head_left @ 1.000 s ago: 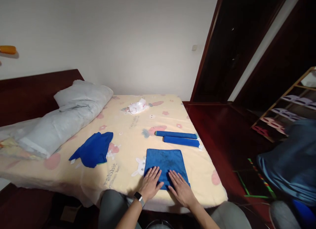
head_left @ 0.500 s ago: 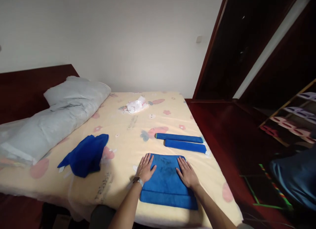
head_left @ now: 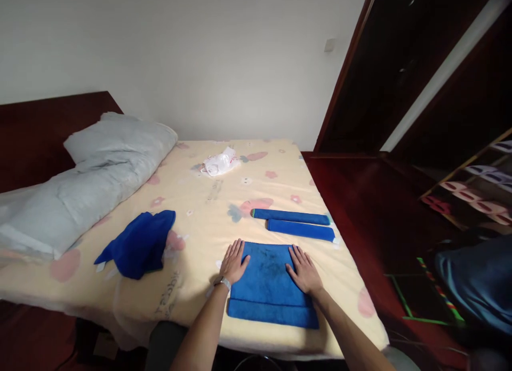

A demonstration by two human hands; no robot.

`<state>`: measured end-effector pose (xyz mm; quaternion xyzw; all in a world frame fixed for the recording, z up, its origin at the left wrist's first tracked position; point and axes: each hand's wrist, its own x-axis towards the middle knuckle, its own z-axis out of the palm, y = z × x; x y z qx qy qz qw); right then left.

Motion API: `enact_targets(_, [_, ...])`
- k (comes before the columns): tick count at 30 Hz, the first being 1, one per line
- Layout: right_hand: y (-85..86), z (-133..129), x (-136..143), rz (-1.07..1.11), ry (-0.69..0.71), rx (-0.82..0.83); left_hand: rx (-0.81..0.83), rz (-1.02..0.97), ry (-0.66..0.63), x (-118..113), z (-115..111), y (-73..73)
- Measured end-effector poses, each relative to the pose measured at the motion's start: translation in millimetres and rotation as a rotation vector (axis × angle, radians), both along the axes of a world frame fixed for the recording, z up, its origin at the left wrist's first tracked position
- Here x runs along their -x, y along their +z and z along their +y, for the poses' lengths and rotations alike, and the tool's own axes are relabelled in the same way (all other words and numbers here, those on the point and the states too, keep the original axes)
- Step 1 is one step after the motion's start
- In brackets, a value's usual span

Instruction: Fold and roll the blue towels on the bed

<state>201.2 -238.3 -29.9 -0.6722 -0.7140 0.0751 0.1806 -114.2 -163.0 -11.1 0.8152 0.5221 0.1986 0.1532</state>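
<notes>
A blue towel (head_left: 272, 285) lies flat near the front edge of the bed, its near end folded over in a strip and dark stains on its far half. My left hand (head_left: 235, 261) rests flat on its left edge, fingers stretched out. On the opposite edge, my right hand (head_left: 304, 268) lies flat with fingers spread. Just beyond are two narrow folded blue towels, the farther one (head_left: 290, 216) and the nearer one (head_left: 300, 229), side by side. A crumpled blue towel (head_left: 140, 246) with a white tag sits to the left.
The bed (head_left: 200, 301) has a cream patterned sheet. A grey quilt (head_left: 108, 174) is heaped at the left by the dark headboard (head_left: 52, 136). A white plastic bag (head_left: 221, 162) lies near the wall. Right of the bed stand a shoe rack (head_left: 476, 195) and dark blue fabric (head_left: 476, 280).
The camera view has shifted slightly, so the bed and everything on it sit a little higher. My hands stay flat at the towel's sides, the right a touch farther out.
</notes>
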Motion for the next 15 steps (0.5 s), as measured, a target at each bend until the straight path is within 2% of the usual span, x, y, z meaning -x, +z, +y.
enact_targets(2, [10.2,-6.2,-4.6,0.043,-0.021,0.009,0.067,-0.095,0.055,9.5,-3.6,10.0])
enact_targets(4, [19.2,-32.8,-9.3,0.077,-0.063,-0.038,0.068,-0.139,0.114,25.6,-24.1,17.4])
enact_targets(6, [21.9,-80.3,-11.7,0.143,-0.098,-0.140,0.018,-0.179,0.145,46.5,-62.8,18.4])
enact_targets(8, [17.1,-137.4,-10.8,0.200,-0.091,-0.250,-0.074,-0.229,0.151,66.8,-111.3,13.7])
enact_targets(10, [9.8,-185.9,-8.0,0.183,-0.068,-0.278,-0.149,-0.184,0.126,79.5,-155.4,9.4])
enact_targets(11, [7.1,-202.1,-6.2,0.171,-0.066,-0.281,-0.174,-0.130,0.081,81.4,-171.8,9.4])
enact_targets(13, [5.4,-215.2,-2.0,0.153,-0.048,-0.275,-0.216,-0.013,-0.028,76.6,-189.9,14.6])
enact_targets(15, [5.7,-207.9,3.4,0.131,0.019,-0.270,-0.242,0.089,-0.147,64.4,-191.7,22.7])
